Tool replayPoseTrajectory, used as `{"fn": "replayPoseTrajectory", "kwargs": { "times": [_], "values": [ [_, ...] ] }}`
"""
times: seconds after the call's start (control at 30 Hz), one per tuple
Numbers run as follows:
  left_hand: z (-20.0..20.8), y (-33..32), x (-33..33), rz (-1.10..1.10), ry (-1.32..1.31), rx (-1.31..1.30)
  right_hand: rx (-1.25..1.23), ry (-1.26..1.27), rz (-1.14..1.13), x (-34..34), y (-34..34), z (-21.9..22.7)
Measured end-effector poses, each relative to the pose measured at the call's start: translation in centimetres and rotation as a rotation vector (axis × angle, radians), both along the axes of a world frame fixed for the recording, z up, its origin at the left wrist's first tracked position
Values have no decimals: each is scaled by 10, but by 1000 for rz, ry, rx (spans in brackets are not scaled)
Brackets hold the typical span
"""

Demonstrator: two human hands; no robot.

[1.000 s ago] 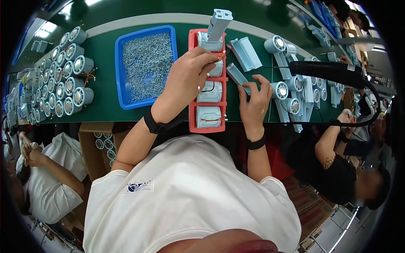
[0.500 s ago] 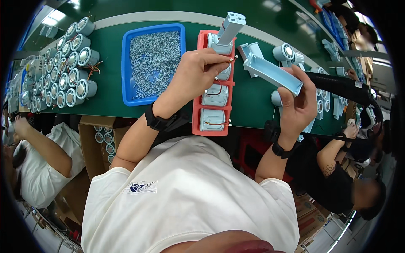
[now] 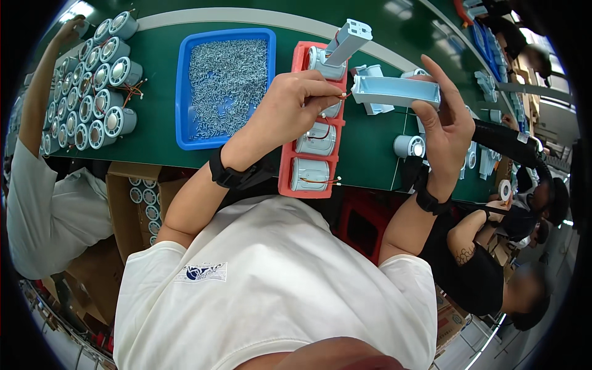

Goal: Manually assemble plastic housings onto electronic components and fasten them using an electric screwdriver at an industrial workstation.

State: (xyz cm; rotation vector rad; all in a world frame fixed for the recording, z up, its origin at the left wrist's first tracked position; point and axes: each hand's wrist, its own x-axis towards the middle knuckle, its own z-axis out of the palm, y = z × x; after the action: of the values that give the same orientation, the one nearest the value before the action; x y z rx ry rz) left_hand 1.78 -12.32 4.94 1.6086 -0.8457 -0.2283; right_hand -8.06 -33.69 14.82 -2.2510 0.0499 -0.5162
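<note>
Factory assembly workshop: long green bench (image 3: 159, 132), blue tray (image 3: 183, 92) full of screws (image 3: 225, 86), identical wired cylindrical housings (image 3: 85, 110) massed in rows, red compartmented fixture (image 3: 285, 176) holding more, cardboard box (image 3: 120, 209) of similar round parts (image 3: 152, 213) by bench edge, co-workers (image 3: 478, 271) along bench on either side.

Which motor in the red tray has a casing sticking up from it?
The far motor, at the red tray's end farthest from you. A pale blue casing rises from it; the other three have none.

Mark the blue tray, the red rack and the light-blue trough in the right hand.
Blue tray (image 3: 184, 92), head view: left rim.
Red rack (image 3: 285, 176), head view: left wall.
Light-blue trough (image 3: 385, 98), head view: near side wall.
</note>
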Motion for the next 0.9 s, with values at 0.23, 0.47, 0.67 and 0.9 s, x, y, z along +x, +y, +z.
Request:
{"fn": "replayPoseTrajectory", "kwargs": {
  "times": [0.23,0.47,0.67,0.9],
  "values": [
    [-2,4,2,-23,3,34,45,141,190,11,-4,-5],
    [-2,18,-4,24,95,96,-121,207,216,14,14,-19],
    [-23,17,-6,77,5,86,239,17,108,14,56,-94],
    [-27,20,-3,104,58,81,5,20,-6,9,57,-89]
  ]
}}
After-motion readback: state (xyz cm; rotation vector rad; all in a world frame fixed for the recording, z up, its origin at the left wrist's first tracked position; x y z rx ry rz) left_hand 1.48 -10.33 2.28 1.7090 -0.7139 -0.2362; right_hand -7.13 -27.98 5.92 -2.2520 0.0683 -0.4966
